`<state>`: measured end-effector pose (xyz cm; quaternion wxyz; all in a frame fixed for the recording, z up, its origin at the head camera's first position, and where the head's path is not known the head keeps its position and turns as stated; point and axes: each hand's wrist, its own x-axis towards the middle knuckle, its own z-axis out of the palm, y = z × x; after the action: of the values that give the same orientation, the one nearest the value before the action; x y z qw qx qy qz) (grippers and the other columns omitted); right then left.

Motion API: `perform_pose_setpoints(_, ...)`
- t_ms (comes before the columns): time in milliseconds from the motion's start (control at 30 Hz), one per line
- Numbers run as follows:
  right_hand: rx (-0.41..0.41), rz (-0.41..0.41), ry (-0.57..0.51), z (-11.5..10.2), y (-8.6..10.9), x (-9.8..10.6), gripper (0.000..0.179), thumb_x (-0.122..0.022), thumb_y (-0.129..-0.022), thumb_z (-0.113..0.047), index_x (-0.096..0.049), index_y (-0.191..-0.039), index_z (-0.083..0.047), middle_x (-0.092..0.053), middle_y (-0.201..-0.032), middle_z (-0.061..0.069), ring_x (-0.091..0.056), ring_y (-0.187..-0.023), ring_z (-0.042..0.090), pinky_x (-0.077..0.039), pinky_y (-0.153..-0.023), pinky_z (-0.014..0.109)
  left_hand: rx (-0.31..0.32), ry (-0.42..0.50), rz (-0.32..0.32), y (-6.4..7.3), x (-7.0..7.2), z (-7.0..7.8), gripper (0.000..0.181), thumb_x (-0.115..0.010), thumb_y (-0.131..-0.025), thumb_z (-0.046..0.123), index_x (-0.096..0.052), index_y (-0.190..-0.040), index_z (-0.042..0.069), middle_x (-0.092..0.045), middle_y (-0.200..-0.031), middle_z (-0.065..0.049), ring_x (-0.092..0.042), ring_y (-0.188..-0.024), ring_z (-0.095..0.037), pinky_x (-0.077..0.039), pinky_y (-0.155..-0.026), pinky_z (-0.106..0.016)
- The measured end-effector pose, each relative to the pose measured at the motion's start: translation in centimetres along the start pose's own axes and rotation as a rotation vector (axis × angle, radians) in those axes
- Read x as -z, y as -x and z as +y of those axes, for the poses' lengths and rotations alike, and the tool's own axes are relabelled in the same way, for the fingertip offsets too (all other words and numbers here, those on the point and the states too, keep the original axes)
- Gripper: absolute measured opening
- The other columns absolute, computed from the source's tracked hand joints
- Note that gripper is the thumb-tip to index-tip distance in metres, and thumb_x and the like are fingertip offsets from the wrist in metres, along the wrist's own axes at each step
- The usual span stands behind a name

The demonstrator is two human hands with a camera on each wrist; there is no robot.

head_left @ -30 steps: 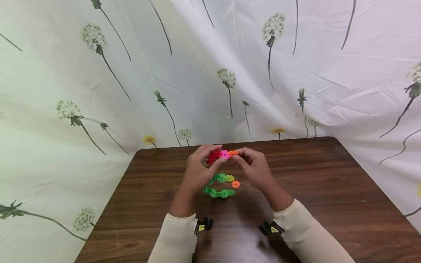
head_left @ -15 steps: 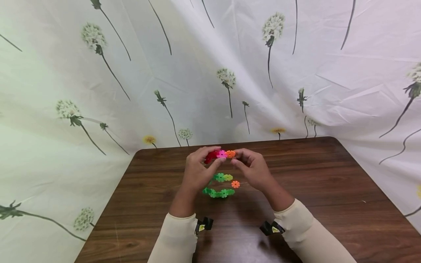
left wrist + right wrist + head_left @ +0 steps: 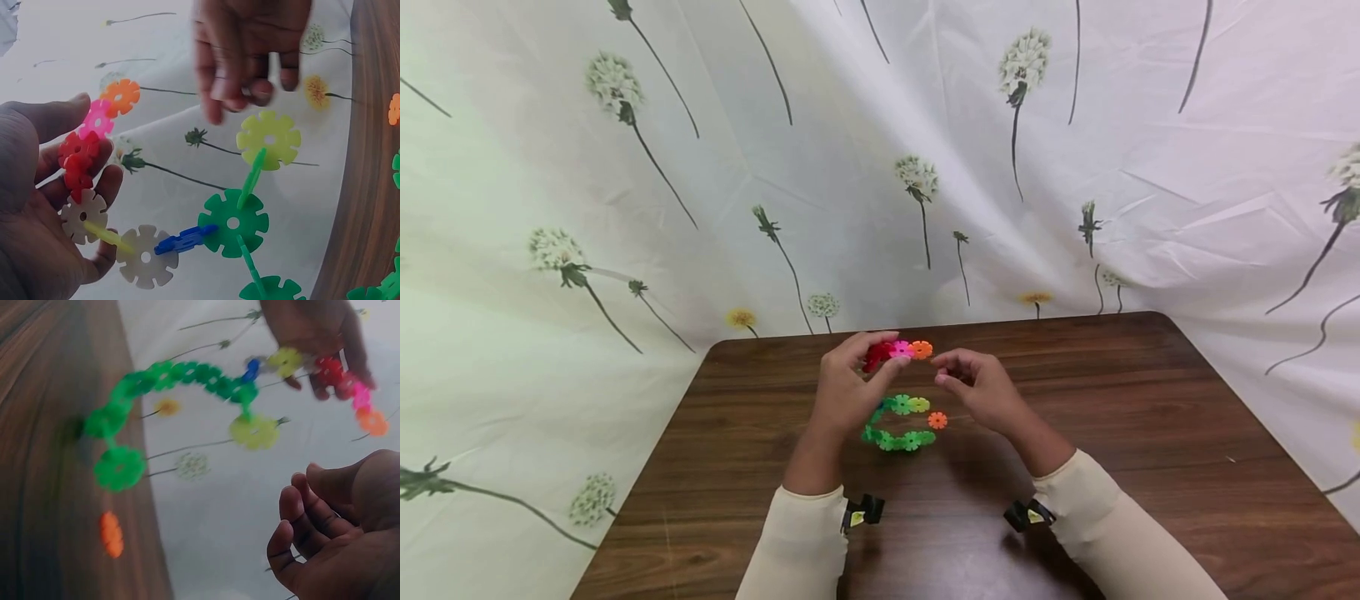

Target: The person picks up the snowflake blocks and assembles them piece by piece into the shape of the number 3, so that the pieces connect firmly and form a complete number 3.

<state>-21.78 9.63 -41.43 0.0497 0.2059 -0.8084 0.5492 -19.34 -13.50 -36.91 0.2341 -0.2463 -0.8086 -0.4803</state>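
My left hand (image 3: 846, 385) pinches a chain of interlocking plastic flower discs near its end, between thumb and fingers. At that end an orange disc (image 3: 120, 97) joins a pink disc (image 3: 97, 119), followed by red discs (image 3: 78, 149). From there the chain runs through pale discs (image 3: 147, 256) and a blue disc (image 3: 185, 239) to a long green stretch (image 3: 187, 374) curving down to the table. A yellow disc (image 3: 269, 140) is linked on by a light green one. My right hand (image 3: 983, 390), fingers loosely curled and holding nothing, hovers just right of the orange end.
A loose orange disc (image 3: 937, 420) lies on the dark wooden table (image 3: 1097, 433), beside the green curve. Behind the table's far edge hangs a white cloth (image 3: 850, 167) printed with dandelions.
My right hand has let go of the orange end disc and drawn back a little to the right. The left hand has shifted slightly left with the chain.
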Motion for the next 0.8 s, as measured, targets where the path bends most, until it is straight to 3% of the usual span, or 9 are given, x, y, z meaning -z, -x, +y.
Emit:
perform_pose_setpoints(233, -0.066, -0.054, -0.002, 3.0, -0.6, -0.6, 0.016, -0.07, -0.106, -0.004, -0.076, -0.121, -0.002, -0.077, -0.108, 0.015, -0.066, -0.09, 0.027, -0.054, -0.074, 0.025, 0.051, 0.021, 0.018, -0.1, 0.2, -0.1, 0.033, -0.083, -0.099, 0.015, -0.077, -0.129, 0.003, -0.079, -0.126, -0.015, -0.073, -0.1, -0.025, -0.06, -0.087, -0.018)
perform_pose_setpoints(367, -0.101, -0.066, 0.006, 3.8, -0.6, -0.9, 0.018, -0.071, -0.106, -0.006, -0.076, -0.122, -0.002, -0.078, -0.109, 0.012, -0.066, -0.092, 0.022, -0.055, -0.076, 0.027, 0.059, -0.011, 0.03, -0.1, 0.5, -0.1, 0.032, -0.083, -0.099, 0.016, -0.078, -0.128, 0.003, -0.08, -0.126, -0.015, -0.074, -0.101, -0.027, -0.063, -0.088, -0.026)
perform_pose_setpoints(433, -0.105, -0.067, 0.011, 4.0, -0.5, -1.1, 0.018, -0.071, -0.105, -0.006, -0.076, -0.122, -0.001, -0.077, -0.109, 0.012, -0.065, -0.093, 0.021, -0.055, -0.077, 0.028, 0.052, -0.021, 0.033, -0.1, 0.8, -0.2, 0.033, -0.083, -0.098, 0.015, -0.078, -0.128, 0.002, -0.08, -0.126, -0.016, -0.075, -0.103, -0.028, -0.064, -0.089, -0.03)
perform_pose_setpoints(633, -0.087, -0.087, 0.03, 5.3, -0.4, -1.3, 0.019, -0.073, -0.105, -0.007, -0.075, -0.121, 0.002, -0.075, -0.106, 0.012, -0.065, -0.094, 0.02, -0.055, -0.08, 0.029, 0.07, -0.024, 0.011, 0.0, 1.3, -0.5, 0.038, -0.083, -0.098, 0.016, -0.075, -0.133, 0.002, -0.079, -0.129, -0.015, -0.074, -0.108, -0.029, -0.061, -0.091, -0.025)
perform_pose_setpoints(800, -0.062, -0.095, 0.06, 6.6, -0.4, -1.8, 0.017, -0.075, -0.102, -0.006, -0.076, -0.118, 0.002, -0.076, -0.103, 0.011, -0.065, -0.094, 0.018, -0.055, -0.082, 0.028, 0.085, -0.033, -0.004, 0.2, 1.5, -0.3, 0.042, -0.086, -0.096, 0.016, -0.074, -0.133, 0.002, -0.078, -0.131, -0.017, -0.075, -0.112, -0.03, -0.066, -0.094, -0.042)
